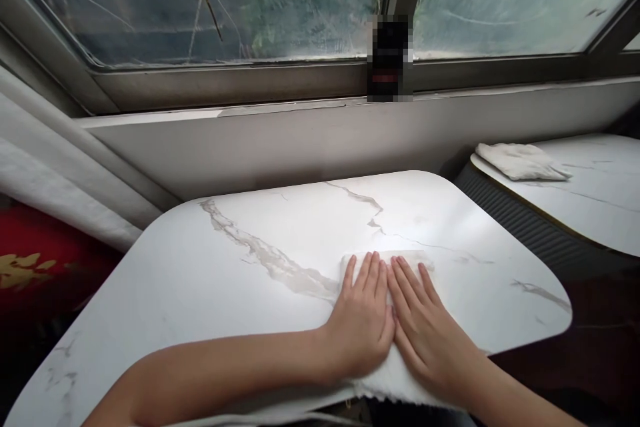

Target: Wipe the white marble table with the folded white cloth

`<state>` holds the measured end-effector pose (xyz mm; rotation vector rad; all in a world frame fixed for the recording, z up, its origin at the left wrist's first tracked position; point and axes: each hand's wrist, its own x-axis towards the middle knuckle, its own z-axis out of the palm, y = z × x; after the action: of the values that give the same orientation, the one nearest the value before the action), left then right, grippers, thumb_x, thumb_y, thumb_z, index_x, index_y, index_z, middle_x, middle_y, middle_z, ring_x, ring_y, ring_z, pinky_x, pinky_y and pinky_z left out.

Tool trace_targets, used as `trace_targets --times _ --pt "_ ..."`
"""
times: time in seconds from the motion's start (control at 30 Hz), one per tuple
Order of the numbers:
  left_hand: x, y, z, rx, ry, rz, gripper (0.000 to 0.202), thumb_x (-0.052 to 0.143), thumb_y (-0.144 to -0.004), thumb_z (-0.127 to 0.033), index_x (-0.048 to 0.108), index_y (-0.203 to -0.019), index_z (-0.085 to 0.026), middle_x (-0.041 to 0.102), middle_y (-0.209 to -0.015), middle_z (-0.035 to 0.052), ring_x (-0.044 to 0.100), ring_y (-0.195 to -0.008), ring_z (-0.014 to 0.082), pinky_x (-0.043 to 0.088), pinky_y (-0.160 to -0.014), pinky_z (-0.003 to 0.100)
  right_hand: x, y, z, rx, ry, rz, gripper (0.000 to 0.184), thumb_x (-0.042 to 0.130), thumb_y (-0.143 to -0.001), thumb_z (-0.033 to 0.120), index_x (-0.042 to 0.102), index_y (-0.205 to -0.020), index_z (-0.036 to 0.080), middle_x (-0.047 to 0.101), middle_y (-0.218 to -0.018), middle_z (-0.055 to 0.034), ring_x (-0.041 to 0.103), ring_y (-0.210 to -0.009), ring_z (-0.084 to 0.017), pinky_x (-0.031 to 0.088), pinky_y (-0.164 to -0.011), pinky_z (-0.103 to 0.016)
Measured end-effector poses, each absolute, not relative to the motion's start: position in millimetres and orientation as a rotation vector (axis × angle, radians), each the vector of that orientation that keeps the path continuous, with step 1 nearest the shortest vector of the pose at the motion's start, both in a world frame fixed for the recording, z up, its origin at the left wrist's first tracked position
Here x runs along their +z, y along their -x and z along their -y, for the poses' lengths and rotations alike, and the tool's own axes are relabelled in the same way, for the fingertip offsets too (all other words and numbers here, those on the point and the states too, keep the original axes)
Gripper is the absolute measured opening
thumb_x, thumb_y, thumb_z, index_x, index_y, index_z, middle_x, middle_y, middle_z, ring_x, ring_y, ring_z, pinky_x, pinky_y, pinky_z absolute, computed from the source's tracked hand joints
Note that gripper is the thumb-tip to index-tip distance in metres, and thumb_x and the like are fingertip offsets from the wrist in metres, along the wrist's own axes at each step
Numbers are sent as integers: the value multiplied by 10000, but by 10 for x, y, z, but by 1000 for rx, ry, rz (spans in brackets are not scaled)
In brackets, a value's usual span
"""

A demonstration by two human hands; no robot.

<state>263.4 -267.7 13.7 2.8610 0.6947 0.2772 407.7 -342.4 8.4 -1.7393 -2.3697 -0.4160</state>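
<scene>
A white cloth [390, 373] lies spread near the front edge of a white marble-patterned table [240, 320], its lower end reaching that edge. My left hand [363, 317] rests flat on the cloth with fingers stretched forward. Beside it, my right hand [425, 320] presses flat on the same cloth, the two hands touching along their thumb sides. Neither hand has its fingers wrapped around anything. Most of the cloth's middle is hidden under my palms.
A second marble-patterned table [595, 200] stands to the right, with a folded white cloth [523, 161] on it. Behind runs a window ledge [300, 127] with a blurred dark object [389, 60]. A pale curtain [60, 160] and a red item with gold pattern [45, 267] are left.
</scene>
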Motion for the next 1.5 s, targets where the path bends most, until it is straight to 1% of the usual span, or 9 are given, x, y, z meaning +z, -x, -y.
trace_targets --times 0.2,0.5,0.8,0.93,1.03,1.13,1.2,1.37,1.5 --pt "41 -2804 1714 376 -2757 -1138 518 180 -962 -244 291 -1422 -33 283 -1493 126 196 -1395 197 93 -1153 425 76 -4133 2245 -160 1852 2339 568 246 -915 240 285 -1425 -6 268 -1493 -165 185 -1392 -262 184 -1136 -466" --pt "53 -2988 449 445 -2710 -1382 480 227 -950 -217 376 -1376 -53 383 -1448 114 297 -1355 187 125 -1139 396 116 -4224 868 -69 1848 2309 578 271 -894 233 308 -1416 -13 305 -1484 -174 230 -1382 -249 140 -1135 -410" --pt "34 -2915 637 434 -2773 -1332 484 243 -950 -231 366 -1385 -57 347 -1465 127 269 -1369 197 119 -1139 414 8 -4169 1108 -92 1812 2271 581 239 -905 254 310 -1409 -25 291 -1487 -180 211 -1389 -238 122 -1139 -422" --pt "49 -2621 1180 393 -2833 -1207 501 241 -961 -261 322 -1407 -49 306 -1484 132 229 -1384 208 105 -1143 443 55 -4138 1541 -18 1647 2267 558 302 -901 320 432 -1367 42 448 -1402 -164 373 -1318 -247 286 -1096 -384" --pt "85 -2293 1614 355 -2862 -1085 517 257 -968 -293 267 -1435 -72 268 -1500 125 189 -1396 209 112 -1145 462 446 -4408 1501 -38 1604 2181 484 337 -894 324 546 -1283 125 579 -1284 -119 509 -1202 -210 395 -1018 -312" --pt "136 -1994 1925 331 -2868 -1025 529 267 -971 -286 191 -1466 -114 242 -1511 99 173 -1400 201 127 -1151 456 1081 -4891 1034 -208 1686 1925 494 293 -900 234 449 -1352 108 378 -1444 -167 303 -1341 -305 183 -1085 -562" --pt "166 -1841 2053 332 -2862 -1036 544 276 -973 -275 132 -1481 -145 225 -1518 79 181 -1398 205 143 -1152 455 1467 -5197 623 -416 1777 1622 492 353 -895 253 420 -1374 165 216 -1522 -137 185 -1376 -347 156 -1040 -641" --pt "199 -1573 2206 311 -2833 -1121 578 299 -978 -272 42 -1489 -196 202 -1523 51 201 -1392 210 182 -1147 448 1853 -5541 -81 -486 2027 1529 548 244 -905 302 415 -1367 62 -101 -1526 -224 98 -1386 -349 234 -962 -581" --pt "195 -1435 2221 330 -2804 -1210 584 321 -974 -276 50 -1489 -226 243 -1512 33 249 -1378 211 211 -1139 440 1832 -5559 -245 -388 2078 1413 552 216 -910 284 388 -1383 56 -34 -1522 -250 114 -1387 -330 255 -961 -555"
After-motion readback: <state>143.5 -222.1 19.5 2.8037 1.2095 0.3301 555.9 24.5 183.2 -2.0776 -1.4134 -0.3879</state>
